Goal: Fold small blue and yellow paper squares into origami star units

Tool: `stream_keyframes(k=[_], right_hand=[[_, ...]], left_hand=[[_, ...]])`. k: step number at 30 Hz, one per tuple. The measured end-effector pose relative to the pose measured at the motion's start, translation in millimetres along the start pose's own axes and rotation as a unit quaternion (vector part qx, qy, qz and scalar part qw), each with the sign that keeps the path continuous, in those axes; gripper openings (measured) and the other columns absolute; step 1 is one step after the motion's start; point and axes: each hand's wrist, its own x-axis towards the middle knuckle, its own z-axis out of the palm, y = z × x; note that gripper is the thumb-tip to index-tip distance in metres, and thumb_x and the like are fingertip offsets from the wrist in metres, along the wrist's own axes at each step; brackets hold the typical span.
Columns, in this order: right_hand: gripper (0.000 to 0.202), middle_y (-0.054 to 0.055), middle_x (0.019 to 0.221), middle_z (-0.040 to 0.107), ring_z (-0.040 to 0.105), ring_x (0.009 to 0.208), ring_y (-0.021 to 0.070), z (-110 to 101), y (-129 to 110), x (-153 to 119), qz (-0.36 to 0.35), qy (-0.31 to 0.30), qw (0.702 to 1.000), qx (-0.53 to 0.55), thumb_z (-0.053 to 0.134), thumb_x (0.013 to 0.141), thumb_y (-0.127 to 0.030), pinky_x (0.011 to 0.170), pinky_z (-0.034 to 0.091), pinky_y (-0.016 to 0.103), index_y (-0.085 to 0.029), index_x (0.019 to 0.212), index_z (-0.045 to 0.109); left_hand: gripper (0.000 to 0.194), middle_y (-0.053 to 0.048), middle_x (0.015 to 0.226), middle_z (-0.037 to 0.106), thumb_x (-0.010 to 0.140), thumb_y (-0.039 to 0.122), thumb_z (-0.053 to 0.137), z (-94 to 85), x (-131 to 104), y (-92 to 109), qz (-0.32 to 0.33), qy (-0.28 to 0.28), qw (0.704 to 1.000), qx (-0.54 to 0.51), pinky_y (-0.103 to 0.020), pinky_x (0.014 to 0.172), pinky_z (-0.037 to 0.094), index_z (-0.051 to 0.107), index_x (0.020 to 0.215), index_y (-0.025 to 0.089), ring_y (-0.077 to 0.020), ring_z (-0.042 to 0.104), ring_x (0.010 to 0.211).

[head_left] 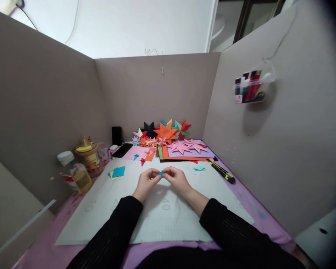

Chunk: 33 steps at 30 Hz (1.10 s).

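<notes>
Between my two hands is a small piece of blue paper (160, 173), pinched at both ends just above the white sheet (159, 228). My left hand (148, 181) grips its left side with thumb and fingertips. On the other side, my right hand (177, 179) pinches it the same way; the fingers hide most of its shape. Loose blue and yellow paper squares (118, 172) lie to the left of my hands. A light teal folded paper piece (199, 168) rests to the right.
Folded paper stars (166, 131) stand at the back, with pink stars (180, 146) on stacked coloured sheets. A yellow-black utility knife (222, 172) lies at right. A bottle (80, 177), a brown jar (89, 158) and a phone (122, 150) are at left. Grey panels (156, 93) enclose the table.
</notes>
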Motion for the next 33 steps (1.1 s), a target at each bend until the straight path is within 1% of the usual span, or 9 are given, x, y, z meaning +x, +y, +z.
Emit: stream_keyframes(k=[3,7,9,13,17,22,27,33], right_hand=[[0.015,0.004,0.073,0.065,0.059,0.067,0.0162,-0.3,-1.0,0.1,0.001,0.004,1.0,-0.006,0.062,0.07,-0.029,0.063,0.047,0.028,-0.017,0.078,0.065],[0.015,0.004,0.073,0.065,0.059,0.067,0.0167,-1.1,-2.8,0.2,-0.007,0.007,1.0,-0.024,0.059,0.071,-0.028,0.064,0.047,0.029,-0.017,0.079,0.065],[0.014,0.004,0.074,0.066,0.06,0.068,0.017,-1.4,-3.1,0.0,-0.014,0.005,0.999,-0.038,0.058,0.072,-0.027,0.065,0.047,0.029,-0.017,0.079,0.065],[0.013,0.004,0.076,0.067,0.06,0.07,0.0174,-1.4,-3.1,-0.9,-0.039,0.003,0.997,-0.062,0.057,0.072,-0.026,0.066,0.048,0.03,-0.019,0.079,0.066],[0.013,0.003,0.077,0.067,0.06,0.07,0.0168,-1.5,-3.5,-1.4,-0.055,0.0,0.995,-0.08,0.056,0.072,-0.024,0.067,0.047,0.029,-0.02,0.079,0.066],[0.012,0.003,0.078,0.066,0.059,0.07,0.0159,-2.0,-4.7,-2.1,-0.066,-0.017,0.993,-0.098,0.055,0.073,-0.021,0.067,0.046,0.028,-0.02,0.079,0.066],[0.012,0.003,0.077,0.066,0.059,0.07,0.0158,-2.3,-2.7,-1.9,-0.064,-0.033,0.993,-0.09,0.056,0.074,-0.022,0.066,0.046,0.028,-0.02,0.079,0.066],[0.012,0.003,0.074,0.066,0.059,0.067,0.016,-2.0,0.9,-0.2,-0.052,-0.034,0.995,-0.074,0.058,0.072,-0.024,0.064,0.046,0.028,-0.02,0.077,0.067]], left_hand=[[0.023,-0.005,0.074,0.065,0.067,0.033,0.065,0.4,-0.7,-0.7,0.01,-0.002,1.0,0.008,-0.024,0.06,0.045,0.063,0.08,0.014,-0.0148,0.058,0.066],[0.019,-0.004,0.079,0.064,0.071,0.034,0.061,-0.7,-2.1,2.4,0.033,0.015,0.999,0.036,-0.024,0.061,0.045,0.063,0.079,0.016,-0.0159,0.058,0.073],[0.018,-0.004,0.077,0.062,0.071,0.033,0.06,-1.4,-1.8,3.3,0.04,0.018,0.998,0.045,-0.023,0.059,0.044,0.062,0.076,0.017,-0.0158,0.057,0.074],[0.018,-0.003,0.071,0.057,0.069,0.034,0.061,-1.3,0.0,0.9,0.021,-0.001,1.0,0.019,-0.022,0.055,0.044,0.058,0.07,0.016,-0.0147,0.053,0.068],[0.02,-0.003,0.07,0.056,0.069,0.034,0.061,-0.5,0.7,-0.7,0.006,-0.024,1.0,-0.006,-0.021,0.052,0.044,0.057,0.071,0.015,-0.0136,0.052,0.066],[0.02,-0.001,0.067,0.054,0.071,0.035,0.059,-1.2,0.3,1.2,-0.005,-0.032,0.999,-0.008,-0.021,0.052,0.042,0.056,0.07,0.015,-0.0118,0.05,0.061],[0.021,0.0,0.064,0.053,0.07,0.035,0.06,-2.1,0.5,-0.4,-0.02,-0.045,0.999,-0.022,-0.02,0.051,0.04,0.055,0.069,0.014,-0.0098,0.048,0.056],[0.02,0.002,0.061,0.053,0.07,0.033,0.061,-0.9,1.1,-6.1,-0.03,-0.044,0.998,-0.032,-0.02,0.051,0.037,0.055,0.069,0.015,-0.0087,0.048,0.053]])
